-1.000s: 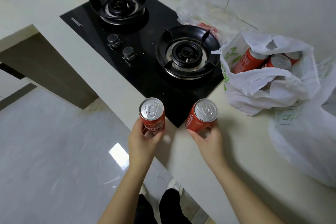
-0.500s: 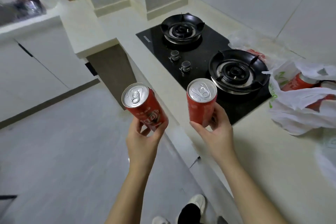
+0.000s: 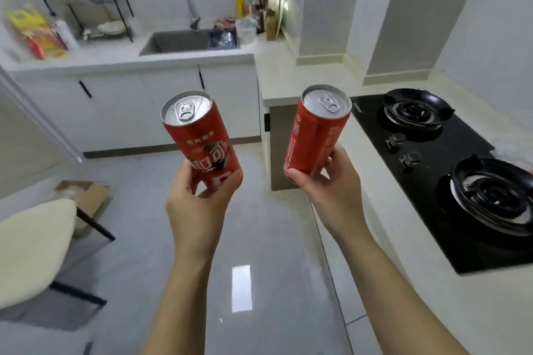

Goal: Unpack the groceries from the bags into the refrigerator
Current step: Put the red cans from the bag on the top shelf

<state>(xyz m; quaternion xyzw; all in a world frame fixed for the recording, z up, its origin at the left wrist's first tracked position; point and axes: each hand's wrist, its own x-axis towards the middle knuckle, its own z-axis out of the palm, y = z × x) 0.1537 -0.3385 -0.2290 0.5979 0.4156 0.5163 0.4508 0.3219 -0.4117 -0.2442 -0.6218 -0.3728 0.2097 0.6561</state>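
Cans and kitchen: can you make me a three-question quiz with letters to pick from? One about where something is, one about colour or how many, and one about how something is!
1. Where is the stove?
A. on the person's right
B. on the person's left
C. under the sink

2. What colour are the cans?
A. blue
B. green
C. red

3. How are the can tops?
A. sealed
B. opened
C. crushed

Answers: A, it sits beyond the right hand. C, the left can in the left hand and the right can are red. A, both pull tabs lie flat.

Stove (image 3: 450, 170) right; sink (image 3: 176, 42) behind both cans (image 3: 202, 135).
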